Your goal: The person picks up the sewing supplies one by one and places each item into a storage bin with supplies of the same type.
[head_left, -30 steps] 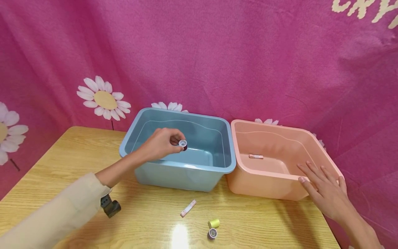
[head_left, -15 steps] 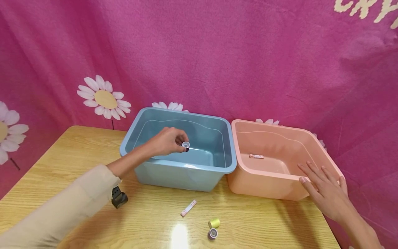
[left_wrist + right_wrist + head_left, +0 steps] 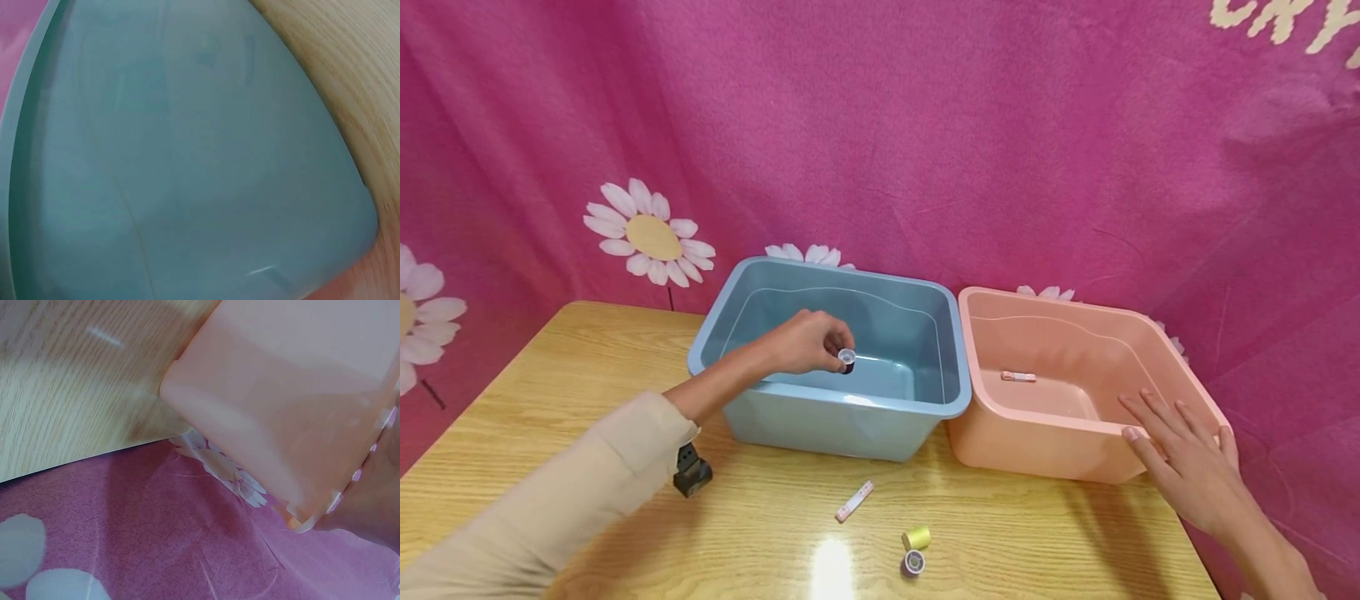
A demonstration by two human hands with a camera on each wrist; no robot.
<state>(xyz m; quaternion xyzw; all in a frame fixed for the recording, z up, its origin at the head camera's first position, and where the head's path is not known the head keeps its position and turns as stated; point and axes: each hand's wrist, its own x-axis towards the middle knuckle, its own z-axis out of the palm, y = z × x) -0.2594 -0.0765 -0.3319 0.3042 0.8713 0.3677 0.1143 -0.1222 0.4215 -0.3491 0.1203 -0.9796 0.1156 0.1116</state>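
Observation:
My left hand is over the opening of the blue plastic bin, with thumb and fingertips pinching a small thread spool. The spool has a pale end and dark thread. Only the wall of the blue bin fills the left wrist view. At the right, my right hand rests its outstretched fingers over the front rim of the salmon-pink bin. The right wrist view catches part of this hand against the pink bin.
Inside the pink bin lies a small white-and-pink strip. A similar strip is on the wooden table, left of a yellow thread spool and a dark purple one. Behind the bins hangs a magenta cloth with daisies.
My left hand has shifted slightly right with the spool, then lowered the spool a little inside the blue bin's outline. The right hand stays where it was.

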